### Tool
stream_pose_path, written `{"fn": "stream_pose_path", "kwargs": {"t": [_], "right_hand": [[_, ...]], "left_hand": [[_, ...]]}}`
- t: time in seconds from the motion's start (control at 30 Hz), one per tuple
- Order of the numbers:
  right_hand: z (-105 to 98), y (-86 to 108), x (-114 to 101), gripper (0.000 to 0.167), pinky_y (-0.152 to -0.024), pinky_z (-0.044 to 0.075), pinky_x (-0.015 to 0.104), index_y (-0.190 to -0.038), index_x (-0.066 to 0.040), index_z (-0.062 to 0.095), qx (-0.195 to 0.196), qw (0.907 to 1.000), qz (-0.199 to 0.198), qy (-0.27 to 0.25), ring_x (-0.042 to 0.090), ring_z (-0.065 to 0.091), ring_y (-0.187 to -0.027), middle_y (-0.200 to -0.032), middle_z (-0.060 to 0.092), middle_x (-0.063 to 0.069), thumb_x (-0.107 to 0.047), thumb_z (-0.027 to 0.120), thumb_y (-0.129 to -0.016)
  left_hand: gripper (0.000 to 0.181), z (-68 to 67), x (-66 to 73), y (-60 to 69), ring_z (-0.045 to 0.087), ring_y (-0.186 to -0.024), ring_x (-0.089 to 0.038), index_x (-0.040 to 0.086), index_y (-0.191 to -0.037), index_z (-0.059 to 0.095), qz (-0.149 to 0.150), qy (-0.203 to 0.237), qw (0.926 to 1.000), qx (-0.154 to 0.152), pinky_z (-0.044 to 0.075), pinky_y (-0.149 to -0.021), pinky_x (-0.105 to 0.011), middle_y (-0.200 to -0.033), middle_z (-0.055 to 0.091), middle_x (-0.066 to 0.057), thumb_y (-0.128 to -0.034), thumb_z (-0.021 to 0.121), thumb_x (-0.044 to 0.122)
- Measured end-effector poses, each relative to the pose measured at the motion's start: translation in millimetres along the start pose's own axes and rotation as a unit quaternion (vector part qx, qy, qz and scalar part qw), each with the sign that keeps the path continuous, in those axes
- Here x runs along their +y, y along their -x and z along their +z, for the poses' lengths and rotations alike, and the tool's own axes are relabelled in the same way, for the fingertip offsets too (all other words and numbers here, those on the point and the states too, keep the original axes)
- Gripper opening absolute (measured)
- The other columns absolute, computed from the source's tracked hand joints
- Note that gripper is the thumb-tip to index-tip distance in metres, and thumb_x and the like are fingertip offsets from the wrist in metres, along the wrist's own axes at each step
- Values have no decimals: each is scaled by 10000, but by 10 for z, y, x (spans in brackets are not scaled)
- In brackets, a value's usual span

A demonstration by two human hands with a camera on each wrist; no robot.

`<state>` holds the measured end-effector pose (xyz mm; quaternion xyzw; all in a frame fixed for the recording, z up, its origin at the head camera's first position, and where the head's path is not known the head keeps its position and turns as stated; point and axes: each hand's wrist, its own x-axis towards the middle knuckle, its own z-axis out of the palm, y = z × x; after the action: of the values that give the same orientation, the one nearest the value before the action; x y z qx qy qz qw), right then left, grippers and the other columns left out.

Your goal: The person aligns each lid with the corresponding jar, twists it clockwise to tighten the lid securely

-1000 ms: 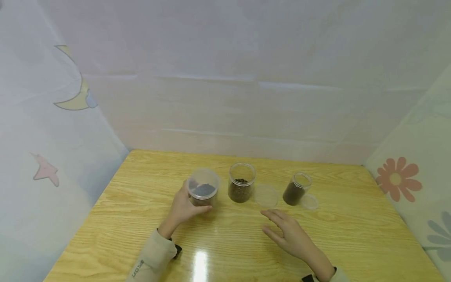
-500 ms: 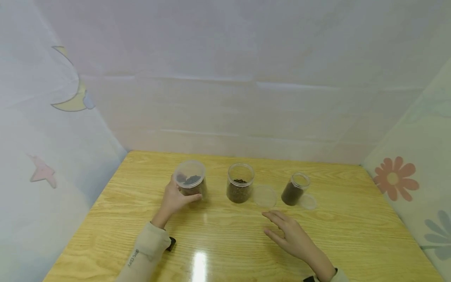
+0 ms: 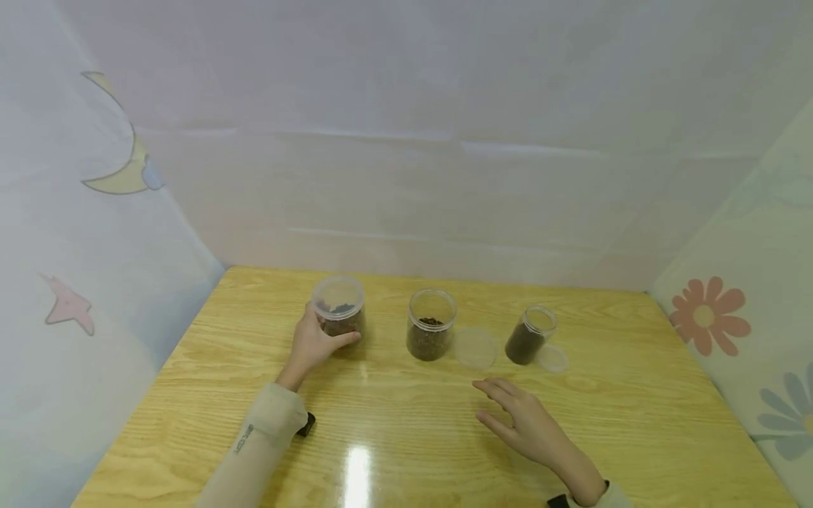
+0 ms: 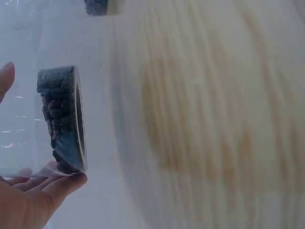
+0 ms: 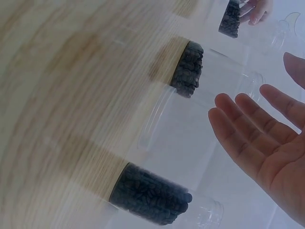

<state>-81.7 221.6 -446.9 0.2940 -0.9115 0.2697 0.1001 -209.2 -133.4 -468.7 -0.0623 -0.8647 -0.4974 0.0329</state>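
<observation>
My left hand (image 3: pixel 314 342) grips a wide clear jar (image 3: pixel 349 324) partly filled with dark beans, thumb and fingers round its sides. A cloudy lid seems to cover its top. In the left wrist view, a gap shows between the beans (image 4: pixel 59 119) at the jar's base and the tabletop, so it looks raised. My right hand (image 3: pixel 527 427) hovers at the front right, fingers extended and holding nothing. Nearest to it are a round translucent lid (image 3: pixel 476 348), a second wide jar (image 3: pixel 429 342) of beans, uncovered, and a narrower uncovered jar (image 3: pixel 526 343) fuller of beans.
A small translucent lid (image 3: pixel 552 358) lies right of the narrow jar. All stand on a wood-grain table (image 3: pixel 406 451). Pale printed cloth (image 3: pixel 406 176) hangs behind the back edge and at both sides.
My left hand has carried the held jar leftward and slightly toward the back, away from the middle jar. My right hand has stayed almost in place.
</observation>
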Motion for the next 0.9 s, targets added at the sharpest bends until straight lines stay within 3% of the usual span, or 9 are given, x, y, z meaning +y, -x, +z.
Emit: {"fn": "stream_pose_path", "kwargs": {"t": [0.6, 0.9], "right_hand": [[-10, 4, 10, 425, -714, 524, 425, -1193, 8, 553, -70, 9999, 58, 89, 335, 606, -931, -1115, 588, 186, -162, 675, -823], [-13, 16, 7, 421, -715, 524, 424, -1200, -3, 554, -80, 9999, 98, 67, 332, 604, -942, -1128, 586, 176, -170, 669, -831]], "left_hand": [[1062, 61, -78, -65, 360, -1213, -407, -21, -1383, 185, -264, -412, 9985, -243, 336, -961, -545, -1329, 369, -244, -641, 810, 411], [1061, 62, -76, -70, 390, -1192, -409, -24, -1387, 183, -203, -444, 9980, -409, 364, -938, -542, -1321, 383, -248, -642, 815, 390]]}}
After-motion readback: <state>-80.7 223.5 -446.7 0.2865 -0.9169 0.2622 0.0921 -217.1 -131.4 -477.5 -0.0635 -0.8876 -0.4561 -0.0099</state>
